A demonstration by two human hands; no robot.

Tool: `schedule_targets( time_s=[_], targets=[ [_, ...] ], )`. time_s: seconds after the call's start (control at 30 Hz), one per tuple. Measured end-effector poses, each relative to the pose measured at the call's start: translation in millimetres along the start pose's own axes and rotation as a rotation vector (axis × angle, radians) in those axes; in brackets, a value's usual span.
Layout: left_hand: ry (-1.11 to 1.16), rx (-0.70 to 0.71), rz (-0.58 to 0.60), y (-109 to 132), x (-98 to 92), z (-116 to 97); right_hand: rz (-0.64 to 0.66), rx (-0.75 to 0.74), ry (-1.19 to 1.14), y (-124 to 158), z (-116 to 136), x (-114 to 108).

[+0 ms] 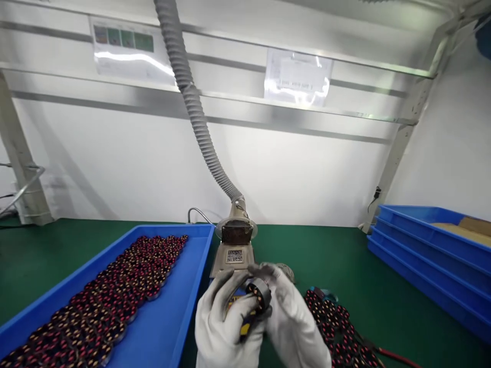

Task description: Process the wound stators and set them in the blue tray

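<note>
Both my hands wear white gloves with greyed fingertips and meet low in the middle of the head view. Between them is a small round motor part (259, 293), like a stator, with a grey metal rim and gold dots around its dark face. My left hand (226, 317) curls its fingers and thumb around it from the left. My right hand (287, 312) grips it from the right, its fingertips at the rim. A yellow and black object (245, 328) shows partly beneath my left fingers; its kind is hidden.
A blue tray (194, 286) at left bears many similar round parts (115, 291). More parts (341, 327) lie at right by a red cable (399, 358). Ahead stands a soldering station (235, 255) under a ribbed exhaust hose (199, 120). Stacked blue trays (429, 255) occupy the right.
</note>
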State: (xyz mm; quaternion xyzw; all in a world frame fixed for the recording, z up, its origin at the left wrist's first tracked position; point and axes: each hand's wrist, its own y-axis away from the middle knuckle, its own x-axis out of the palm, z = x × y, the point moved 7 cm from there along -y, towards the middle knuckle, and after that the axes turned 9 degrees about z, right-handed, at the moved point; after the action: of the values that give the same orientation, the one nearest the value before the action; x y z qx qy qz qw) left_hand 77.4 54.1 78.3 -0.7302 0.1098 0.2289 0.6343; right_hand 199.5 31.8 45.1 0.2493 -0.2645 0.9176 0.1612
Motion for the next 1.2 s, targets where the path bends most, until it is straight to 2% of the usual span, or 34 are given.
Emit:
schedule_targets(
  time_s=[0.07, 0.13, 0.17, 0.3, 0.37, 0.4, 0.47, 0.53, 0.57, 0.63, 0.7, 0.77, 0.87, 0.93, 1.0, 1.1, 1.2],
  targets=[
    [0.024, -0.054, -0.029, -0.5, -6.7, 4.3, 0.072, 0.035, 0.04, -5.3, -12.3, 7.0],
    [0.088, -0.115, -0.018, 3.0, -8.3, 11.3, 0.015, 0.001, 0.108, -5.3, -16.0, 6.9],
    [0.117, -0.125, 0.022, 4.5, -7.2, 14.7, -0.021, -0.015, 0.147, -3.6, -16.5, 7.0],
    [0.227, 0.054, 0.311, 7.4, 0.7, 19.8, -0.147, 0.032, 0.35, 7.5, -20.8, 8.6],
    [0.266, 0.11, 0.334, 8.0, -3.0, 25.7, -0.186, 0.037, 0.422, 11.8, -18.9, 7.5],
    [0.279, 0.106, 0.313, 7.8, -6.1, 29.9, -0.158, 0.03, 0.442, 12.5, -16.9, 8.6],
    [0.31, 0.064, 0.297, 7.3, -9.7, 37.3, -0.005, 0.003, 0.468, 11.8, -11.5, 15.1],
    [0.377, 0.026, 0.335, 7.0, -9.6, 40.0, 0.162, -0.018, 0.505, 12.3, -5.9, 21.7],
    [0.403, 0.019, 0.365, 6.8, -8.9, 39.2, 0.206, -0.033, 0.535, 13.0, -3.3, 22.9],
    [0.404, 0.055, 0.397, 5.3, -10.0, 33.3, 0.222, -0.08, 0.594, 13.7, 0.5, 23.0],
    [0.323, 0.119, 0.371, 2.4, -14.2, 25.4, 0.184, -0.142, 0.627, 13.4, 1.7, 23.5],
    [0.209, 0.188, 0.288, -1.1, -21.0, 17.2, 0.131, -0.204, 0.563, 12.5, 2.0, 25.1],
    [0.077, 0.236, 0.187, -2.4, -28.2, 10.9, -0.003, -0.18, 0.198, 10.3, -0.9, 18.6],
    [0.023, 0.224, 0.186, 0.5, -28.0, 13.1, -0.121, -0.142, -0.021, 11.2, -3.8, 8.8],
    [-0.014, 0.206, 0.208, 5.9, -25.8, 17.7, -0.181, -0.111, -0.056, 12.7, -7.6, 0.8],
    [-0.015, 0.186, 0.205, 12.6, -24.6, 23.8, -0.061, 0.043, 0.065, 11.1, -28.7, 4.2],
    [0.139, 0.096, 0.213, 12.1, -22.7, 33.2, 0.013, 0.167, 0.053, 12.7, -53.1, 13.6]
  ],
)
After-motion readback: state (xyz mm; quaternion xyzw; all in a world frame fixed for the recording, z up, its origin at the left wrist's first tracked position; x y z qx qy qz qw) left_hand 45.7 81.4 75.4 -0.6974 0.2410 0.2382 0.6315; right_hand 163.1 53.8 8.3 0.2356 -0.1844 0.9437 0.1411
